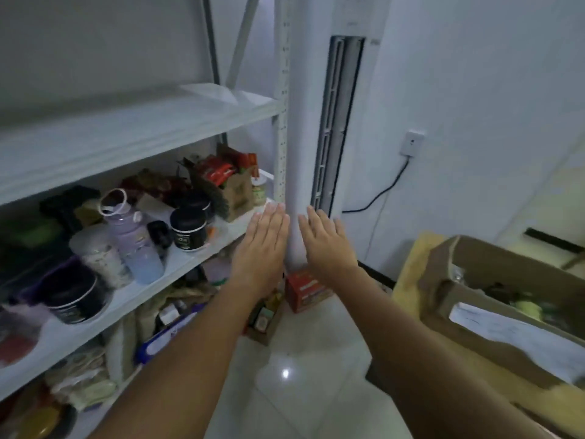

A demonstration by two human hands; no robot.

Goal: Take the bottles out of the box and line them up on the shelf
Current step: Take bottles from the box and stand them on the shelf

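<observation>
White-walled storeroom: shelving unit [136, 134] at left, open cardboard box [468, 264] at lower right.
Both hands are stretched forward flat, palms down, holding nothing. The left hand [262, 245] and right hand [326, 245] are side by side but apart, fingers straight, before a white tower unit [342, 122]. The middle board [177, 267] carries a lilac bottle [133, 236], a black-lidded jar [188, 228] and a brown carton of packets [237, 191]. The box contents are blurred, so bottles inside cannot be confirmed. A red carton [305, 289] sits on the floor.

White walls [474, 90]; glossy pale tiled floor [316, 359]; tall white standing air conditioner [348, 122] far centre; wall socket [411, 143], black cable [387, 188], right.
</observation>
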